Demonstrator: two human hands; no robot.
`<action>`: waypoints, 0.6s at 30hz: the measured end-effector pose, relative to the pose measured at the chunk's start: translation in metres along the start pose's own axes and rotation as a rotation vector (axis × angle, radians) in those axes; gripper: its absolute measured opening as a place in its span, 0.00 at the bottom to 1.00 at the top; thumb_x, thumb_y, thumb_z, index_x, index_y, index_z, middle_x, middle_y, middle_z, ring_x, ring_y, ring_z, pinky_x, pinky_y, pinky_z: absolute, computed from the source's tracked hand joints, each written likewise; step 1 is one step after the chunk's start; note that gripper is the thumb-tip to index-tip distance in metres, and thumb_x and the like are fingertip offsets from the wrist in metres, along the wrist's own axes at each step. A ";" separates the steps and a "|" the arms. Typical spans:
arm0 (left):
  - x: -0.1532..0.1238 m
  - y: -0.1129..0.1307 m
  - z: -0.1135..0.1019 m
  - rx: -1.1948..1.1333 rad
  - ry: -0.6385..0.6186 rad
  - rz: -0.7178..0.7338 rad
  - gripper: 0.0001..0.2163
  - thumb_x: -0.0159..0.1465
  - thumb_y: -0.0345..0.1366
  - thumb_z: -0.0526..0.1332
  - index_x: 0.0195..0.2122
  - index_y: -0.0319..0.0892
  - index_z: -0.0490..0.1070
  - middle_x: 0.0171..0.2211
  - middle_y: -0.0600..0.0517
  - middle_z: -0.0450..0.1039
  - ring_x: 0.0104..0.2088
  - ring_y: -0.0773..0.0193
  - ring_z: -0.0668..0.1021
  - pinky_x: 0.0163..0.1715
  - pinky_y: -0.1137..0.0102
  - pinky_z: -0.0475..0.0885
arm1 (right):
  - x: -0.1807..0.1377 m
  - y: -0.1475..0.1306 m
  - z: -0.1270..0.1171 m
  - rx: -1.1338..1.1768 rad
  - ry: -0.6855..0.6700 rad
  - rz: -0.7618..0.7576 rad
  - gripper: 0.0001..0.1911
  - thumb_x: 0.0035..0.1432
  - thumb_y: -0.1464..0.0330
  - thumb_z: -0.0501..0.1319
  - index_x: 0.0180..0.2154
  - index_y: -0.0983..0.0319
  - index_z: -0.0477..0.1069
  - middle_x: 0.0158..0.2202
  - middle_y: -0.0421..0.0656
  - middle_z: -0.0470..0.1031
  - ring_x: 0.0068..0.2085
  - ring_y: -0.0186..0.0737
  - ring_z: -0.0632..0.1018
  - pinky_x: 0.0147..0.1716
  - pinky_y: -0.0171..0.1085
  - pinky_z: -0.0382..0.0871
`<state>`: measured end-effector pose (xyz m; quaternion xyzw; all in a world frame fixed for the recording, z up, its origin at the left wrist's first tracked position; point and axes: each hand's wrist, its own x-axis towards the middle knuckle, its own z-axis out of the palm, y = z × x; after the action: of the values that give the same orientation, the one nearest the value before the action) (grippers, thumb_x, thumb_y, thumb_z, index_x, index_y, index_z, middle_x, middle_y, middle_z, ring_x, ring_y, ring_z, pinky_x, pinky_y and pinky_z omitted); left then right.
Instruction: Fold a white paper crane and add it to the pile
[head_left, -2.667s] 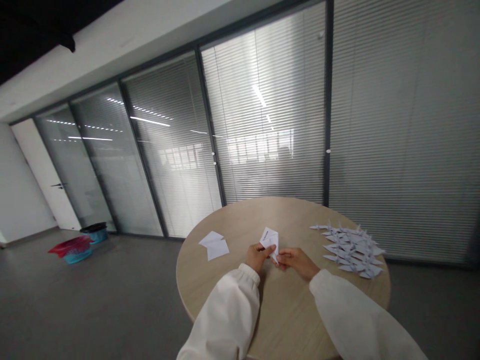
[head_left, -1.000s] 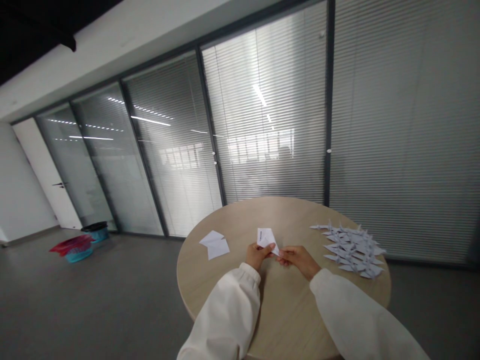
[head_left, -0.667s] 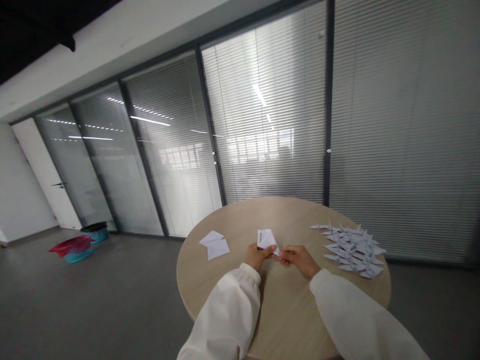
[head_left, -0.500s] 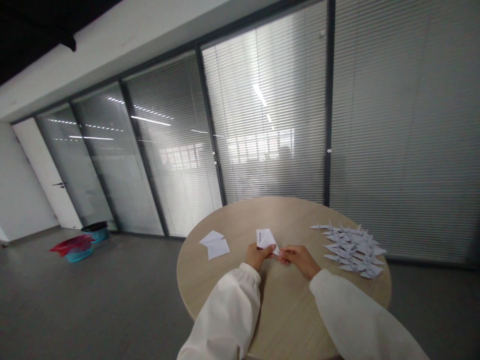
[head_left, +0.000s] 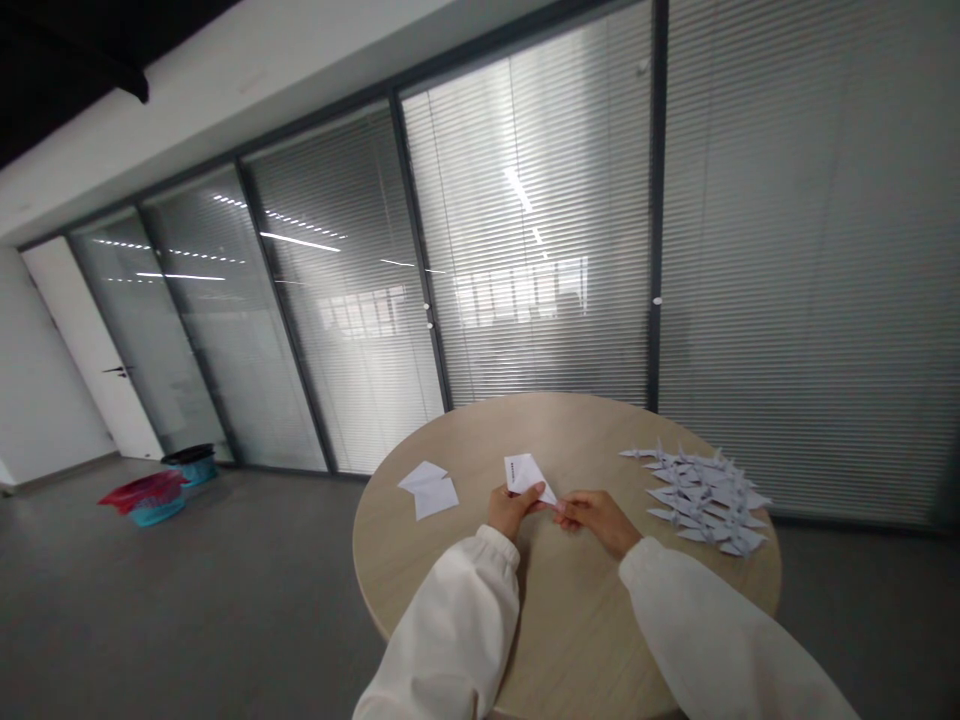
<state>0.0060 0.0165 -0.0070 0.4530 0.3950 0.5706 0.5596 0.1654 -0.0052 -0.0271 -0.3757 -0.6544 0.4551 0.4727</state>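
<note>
A folded sheet of white paper [head_left: 526, 470] with a strip of dark print near its left edge is held just over the round table. My left hand [head_left: 513, 508] grips its lower left side, the thumb lying on top. At the paper's lower right corner, the fingertips of my right hand [head_left: 598, 518] pinch the pointed tip. The fingers under the paper are partly hidden. Off to the right sits a cluster of folded white paper cranes [head_left: 705, 500]. Left of my hands lie white paper sheets [head_left: 432, 490], overlapping one another.
The round wooden table [head_left: 570, 640] has a curved edge close in front of me. On the floor at the left stand a blue bin with a red bag [head_left: 150, 498] and another with a black bag [head_left: 193, 462]. Behind the table runs a glass partition [head_left: 532, 200] with blinds.
The folded paper has turned slightly and shifted a little left, its corner now drawn to a sharper point at my right fingertips. My left thumb has moved slightly left and up.
</note>
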 end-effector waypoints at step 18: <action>0.000 -0.002 -0.001 0.091 -0.094 -0.007 0.17 0.36 0.40 0.70 0.23 0.32 0.72 0.22 0.47 0.74 0.23 0.64 0.75 0.27 0.71 0.72 | 0.001 0.003 -0.001 0.005 0.058 -0.001 0.21 0.47 0.54 0.58 0.30 0.66 0.72 0.26 0.44 0.74 0.27 0.38 0.73 0.26 0.34 0.65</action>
<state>0.0059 0.0164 -0.0089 0.5028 0.3954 0.5283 0.5583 0.1667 -0.0029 -0.0299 -0.3870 -0.6396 0.4455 0.4926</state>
